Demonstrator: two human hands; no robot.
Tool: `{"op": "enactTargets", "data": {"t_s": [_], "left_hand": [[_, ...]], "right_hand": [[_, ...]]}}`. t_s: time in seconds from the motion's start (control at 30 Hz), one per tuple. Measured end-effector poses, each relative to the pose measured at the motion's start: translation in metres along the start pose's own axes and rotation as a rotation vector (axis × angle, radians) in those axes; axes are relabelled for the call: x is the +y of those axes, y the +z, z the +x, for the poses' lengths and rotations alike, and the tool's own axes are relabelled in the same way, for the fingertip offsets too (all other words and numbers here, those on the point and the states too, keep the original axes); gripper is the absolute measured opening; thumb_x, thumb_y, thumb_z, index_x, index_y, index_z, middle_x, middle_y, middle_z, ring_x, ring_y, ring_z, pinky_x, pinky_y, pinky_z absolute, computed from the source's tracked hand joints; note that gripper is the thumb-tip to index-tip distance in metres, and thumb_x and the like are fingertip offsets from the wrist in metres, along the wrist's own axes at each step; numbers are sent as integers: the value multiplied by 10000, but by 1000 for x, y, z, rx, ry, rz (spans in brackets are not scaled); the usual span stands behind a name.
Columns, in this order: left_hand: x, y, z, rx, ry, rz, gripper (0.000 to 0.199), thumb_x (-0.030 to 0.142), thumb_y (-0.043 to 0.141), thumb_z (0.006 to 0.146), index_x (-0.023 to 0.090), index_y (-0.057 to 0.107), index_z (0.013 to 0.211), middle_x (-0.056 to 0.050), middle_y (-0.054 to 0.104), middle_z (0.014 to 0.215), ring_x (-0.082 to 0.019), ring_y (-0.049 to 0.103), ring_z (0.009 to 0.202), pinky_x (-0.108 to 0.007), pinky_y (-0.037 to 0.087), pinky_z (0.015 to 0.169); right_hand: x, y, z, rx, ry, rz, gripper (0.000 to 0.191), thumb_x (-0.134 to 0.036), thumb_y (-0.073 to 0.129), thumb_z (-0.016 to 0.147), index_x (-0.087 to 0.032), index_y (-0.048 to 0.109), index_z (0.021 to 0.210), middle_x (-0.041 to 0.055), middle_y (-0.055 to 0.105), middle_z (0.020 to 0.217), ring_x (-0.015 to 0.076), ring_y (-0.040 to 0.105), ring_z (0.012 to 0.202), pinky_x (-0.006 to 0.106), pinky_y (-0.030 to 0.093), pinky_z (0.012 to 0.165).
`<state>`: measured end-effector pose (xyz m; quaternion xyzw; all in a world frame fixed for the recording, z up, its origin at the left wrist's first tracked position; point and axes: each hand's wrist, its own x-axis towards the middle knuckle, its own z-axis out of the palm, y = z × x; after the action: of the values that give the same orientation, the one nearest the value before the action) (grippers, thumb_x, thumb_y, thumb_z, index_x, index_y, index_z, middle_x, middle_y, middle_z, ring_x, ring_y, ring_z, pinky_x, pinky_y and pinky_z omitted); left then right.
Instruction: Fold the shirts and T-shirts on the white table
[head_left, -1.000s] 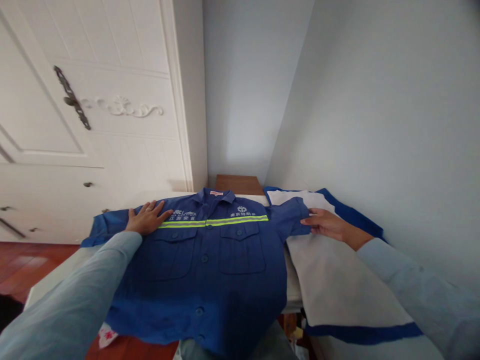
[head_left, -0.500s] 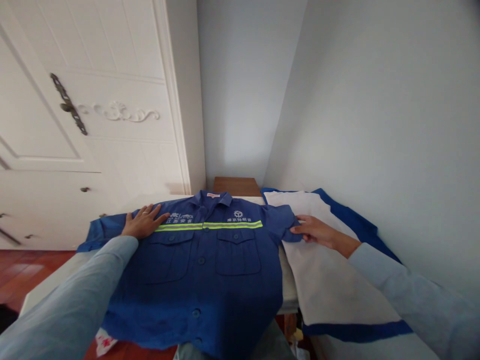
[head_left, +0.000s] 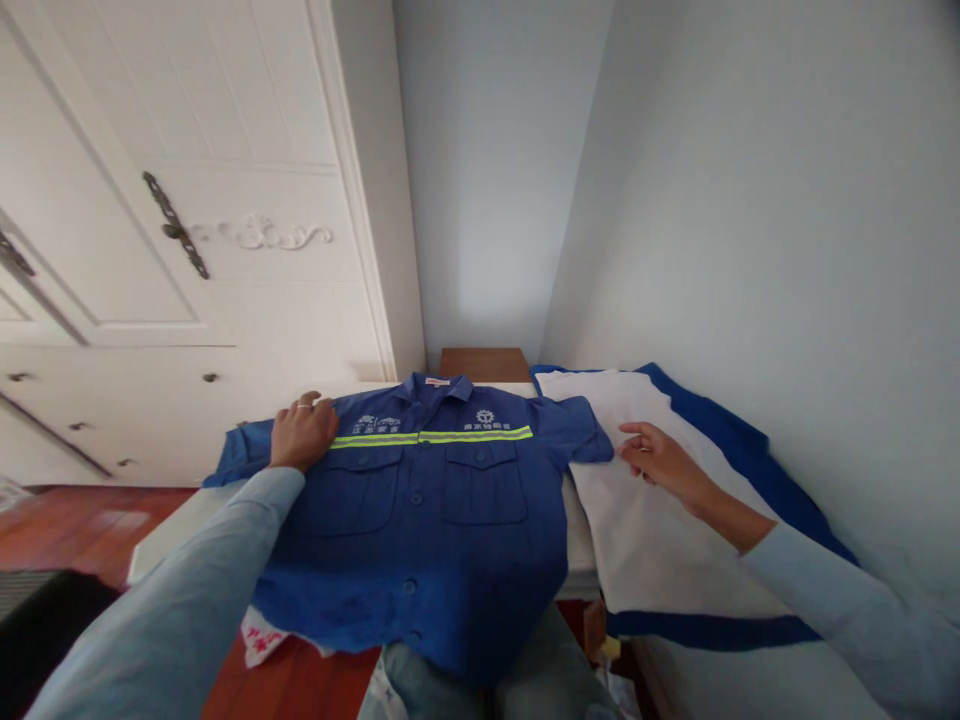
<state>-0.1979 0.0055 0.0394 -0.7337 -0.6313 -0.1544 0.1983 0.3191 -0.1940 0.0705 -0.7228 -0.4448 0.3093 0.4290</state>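
Observation:
A blue short-sleeved work shirt (head_left: 409, 510) lies spread front side up, collar pointing away from me, its lower part hanging over the near edge of the table. It has a yellow-green reflective stripe, two buttoned chest pockets and white printing. My left hand (head_left: 304, 432) is at the shoulder by the left-side sleeve, its fingers bent and closed on the cloth; the fingertips are partly hidden. Just off the right-side sleeve (head_left: 577, 428), my right hand (head_left: 664, 465) is above a white cloth, empty, with its fingers loosely bent and apart.
The white table (head_left: 172, 525) carries the shirt. To the right lies white cloth (head_left: 675, 560) with blue fabric (head_left: 739, 440) around its edges. A white cabinet (head_left: 285, 300) stands at the left, a brown wooden piece (head_left: 484, 364) behind the collar. Grey walls close off the back and right.
My right hand has let go of the sleeve and moved slightly right. My left hand's fingers, spread flat before, are now curled at the shoulder. The view has shifted a little left.

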Motion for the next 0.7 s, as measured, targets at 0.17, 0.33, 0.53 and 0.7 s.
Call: {"op": "enactTargets", "data": {"t_s": [0.17, 0.33, 0.53, 0.7], "left_hand": [[7, -27, -15, 20, 79, -80, 535, 423, 271, 1009, 127, 636, 1266, -190, 560, 1370, -325, 579, 1201, -463, 465, 1000], [10, -39, -52, -257, 436, -190, 633, 577, 253, 1012, 183, 566, 1397, -137, 496, 1507, -285, 480, 1377, -462, 386, 1144], [0, -25, -87, -503, 374, -262, 773, 672, 189, 985, 193, 315, 1578, -114, 221, 1663, -256, 203, 1547, -476, 172, 1269], [-3, -18, -84, -507, 359, -275, 798, 698, 173, 972, 200, 311, 1580, -101, 204, 1669, -250, 193, 1550, -460, 140, 1276]], "right_hand": [[-15, 25, -58, -479, -139, -6, 487, -445, 679, 775, -150, 606, 1155, 8, 620, 758, 124, 551, 570, 252, 437, 554], [35, 84, -141, -1085, 99, 4, 467, -414, 690, 781, -200, 669, 1196, 68, 726, 970, 162, 658, 692, 269, 480, 644], [158, 156, -148, -560, 152, 57, 443, -368, 690, 648, -202, 685, 1059, 90, 713, 995, 162, 592, 632, 290, 446, 575], [179, 181, -131, -315, 197, 394, 301, -286, 683, 551, -223, 627, 840, 39, 684, 797, 232, 660, 786, 345, 518, 725]]}}
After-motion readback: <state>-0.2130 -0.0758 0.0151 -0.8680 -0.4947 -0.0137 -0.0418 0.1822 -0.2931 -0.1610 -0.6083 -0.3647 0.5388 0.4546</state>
